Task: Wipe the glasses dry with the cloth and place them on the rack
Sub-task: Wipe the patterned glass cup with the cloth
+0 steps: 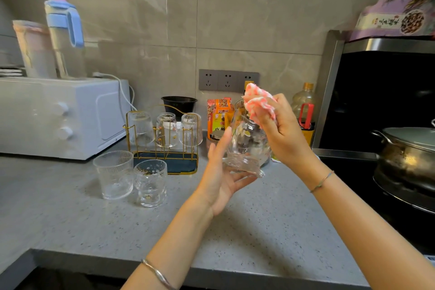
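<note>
The left hand point(221, 179) cradles the tilted glass point(247, 146) above the surface point(259, 219) (thumb up its side), while the right hand point(282, 134) grips the cloth point(257, 101) at its mouth; hard wiping could slip the glass free.

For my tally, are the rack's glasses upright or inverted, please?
Inverted: all three glasses sit mouth-down, bases up, on the gold rack.

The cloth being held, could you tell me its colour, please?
The cloth is pink and white striped, per the head view.

Before the rack point(184, 165) stand a ribbed glass point(114, 174) and dotted glass point(150, 182).
</note>
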`<control>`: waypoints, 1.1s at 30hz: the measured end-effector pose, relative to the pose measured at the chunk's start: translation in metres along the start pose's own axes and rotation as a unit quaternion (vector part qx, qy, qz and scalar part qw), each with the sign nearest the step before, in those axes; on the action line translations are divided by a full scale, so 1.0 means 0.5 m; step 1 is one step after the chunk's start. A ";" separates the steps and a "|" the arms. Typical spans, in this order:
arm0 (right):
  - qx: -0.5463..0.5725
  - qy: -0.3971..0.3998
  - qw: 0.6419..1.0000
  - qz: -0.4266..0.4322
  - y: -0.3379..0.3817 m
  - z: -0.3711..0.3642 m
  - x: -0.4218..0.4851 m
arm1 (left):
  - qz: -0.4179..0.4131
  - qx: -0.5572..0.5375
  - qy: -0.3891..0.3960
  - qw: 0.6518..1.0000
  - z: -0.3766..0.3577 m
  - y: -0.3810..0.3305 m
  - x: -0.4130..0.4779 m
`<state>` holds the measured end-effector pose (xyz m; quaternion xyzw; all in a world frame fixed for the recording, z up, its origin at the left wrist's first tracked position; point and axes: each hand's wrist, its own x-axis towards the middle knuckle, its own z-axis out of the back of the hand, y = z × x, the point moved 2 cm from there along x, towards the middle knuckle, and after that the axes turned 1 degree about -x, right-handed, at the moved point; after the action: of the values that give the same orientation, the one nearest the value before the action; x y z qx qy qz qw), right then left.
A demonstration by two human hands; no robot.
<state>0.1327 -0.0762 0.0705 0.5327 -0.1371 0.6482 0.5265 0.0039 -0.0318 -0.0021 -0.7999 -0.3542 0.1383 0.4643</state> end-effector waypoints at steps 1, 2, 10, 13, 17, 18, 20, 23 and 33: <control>-0.007 0.001 1.000 0.001 0.000 0.000 0.000 | -0.014 0.000 -0.002 1.000 -0.003 0.004 0.001; -0.008 -0.001 1.000 0.000 0.002 0.000 -0.002 | -0.029 0.005 0.002 1.000 -0.006 0.008 0.001; 0.038 0.009 0.997 0.059 0.031 -0.010 -0.045 | -0.077 -0.015 0.003 0.997 -0.001 0.020 -0.004; 0.024 0.035 0.995 0.088 0.035 -0.025 -0.074 | -0.071 -0.030 0.009 0.997 -0.002 0.013 -0.006; -0.001 0.069 0.993 0.100 0.042 -0.045 -0.118 | -0.084 -0.019 0.018 0.996 -0.002 0.000 -0.007; -0.008 0.074 0.992 0.105 0.043 -0.046 -0.122 | -0.085 -0.019 0.019 0.996 -0.001 -0.001 -0.008; -0.040 0.071 0.990 0.119 0.043 -0.041 -0.119 | -0.077 -0.017 0.017 0.997 0.000 -0.001 -0.011; -0.085 0.054 0.986 0.133 0.043 -0.030 -0.096 | -0.066 -0.020 0.025 0.997 -0.004 0.000 -0.011; 0.009 0.008 0.999 0.043 0.039 0.024 -0.023 | -0.018 -0.059 0.051 0.997 -0.007 0.016 -0.018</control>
<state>0.1218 -0.0992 0.0731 0.5257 -0.1499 0.6756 0.4948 0.0031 -0.0426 -0.0081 -0.8253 -0.3523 0.0676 0.4362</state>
